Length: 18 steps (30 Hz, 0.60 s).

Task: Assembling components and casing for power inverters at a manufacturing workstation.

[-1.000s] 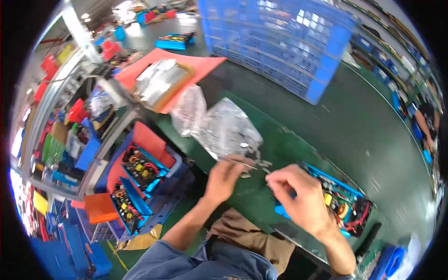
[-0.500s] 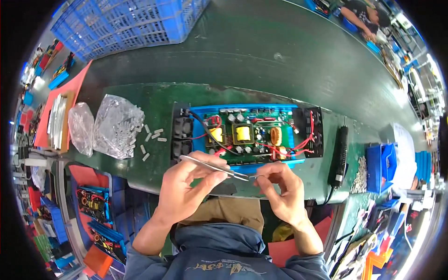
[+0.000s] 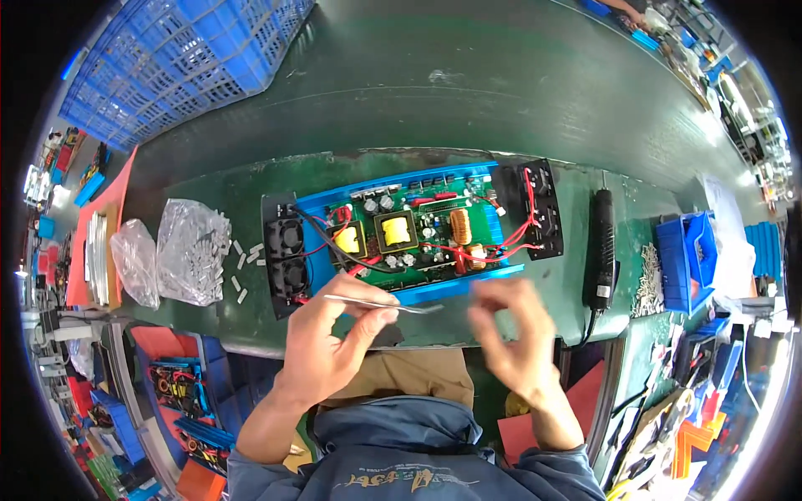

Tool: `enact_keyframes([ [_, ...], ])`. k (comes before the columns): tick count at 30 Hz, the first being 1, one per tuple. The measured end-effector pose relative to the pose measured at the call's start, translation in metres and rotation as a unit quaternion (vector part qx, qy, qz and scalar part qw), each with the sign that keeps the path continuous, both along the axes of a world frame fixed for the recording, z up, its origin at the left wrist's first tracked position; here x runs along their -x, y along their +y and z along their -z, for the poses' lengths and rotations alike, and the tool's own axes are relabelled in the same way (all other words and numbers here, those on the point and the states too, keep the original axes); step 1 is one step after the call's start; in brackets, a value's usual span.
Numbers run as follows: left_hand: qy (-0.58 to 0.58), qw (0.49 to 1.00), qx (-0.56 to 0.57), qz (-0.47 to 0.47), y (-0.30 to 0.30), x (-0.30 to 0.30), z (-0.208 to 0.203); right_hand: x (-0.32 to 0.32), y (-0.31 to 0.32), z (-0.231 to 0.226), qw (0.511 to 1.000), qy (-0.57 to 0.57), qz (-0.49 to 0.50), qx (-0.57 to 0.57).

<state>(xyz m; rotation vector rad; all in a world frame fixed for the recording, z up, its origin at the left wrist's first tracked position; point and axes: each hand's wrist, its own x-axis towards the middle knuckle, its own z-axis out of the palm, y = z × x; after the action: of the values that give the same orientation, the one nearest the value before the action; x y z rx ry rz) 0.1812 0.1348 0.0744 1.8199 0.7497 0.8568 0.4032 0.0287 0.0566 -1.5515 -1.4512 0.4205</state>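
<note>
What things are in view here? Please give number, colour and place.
Tweezers: one, silver, lower middle
Opened device: one, blue with black ends, mid-bench
Bench: one, dark green, centre
Crate: one, blue, upper left
Plastic bags: two, clear, left
Small pieces: many, whitish, in larger bag and loose
Stick-shaped tool: one, black, right
Small parts: a pile, silvery, right of the tool
Bin: at least one, blue, right
Sheet: at least one, pink, far left
Stored devices: at least two, blue, lower left
Left hand: one, bare, holding the tweezers
Right hand: one, bare, blurred, lower middle-right
</note>
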Motion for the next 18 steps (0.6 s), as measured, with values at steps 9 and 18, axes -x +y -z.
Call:
enact_keyframes([
  [9,0.048,0.98,-0.193,-0.004,0.022,-0.007,0.016,-0.123,-0.065,0.044,0.866,-0.324,0.377,0.056],
  [18,0.085,0.979,-0.183,0.012,0.016,-0.01,0.021,-0.045,-0.112,0.036,0.915,-0.073,0.346,0.193],
])
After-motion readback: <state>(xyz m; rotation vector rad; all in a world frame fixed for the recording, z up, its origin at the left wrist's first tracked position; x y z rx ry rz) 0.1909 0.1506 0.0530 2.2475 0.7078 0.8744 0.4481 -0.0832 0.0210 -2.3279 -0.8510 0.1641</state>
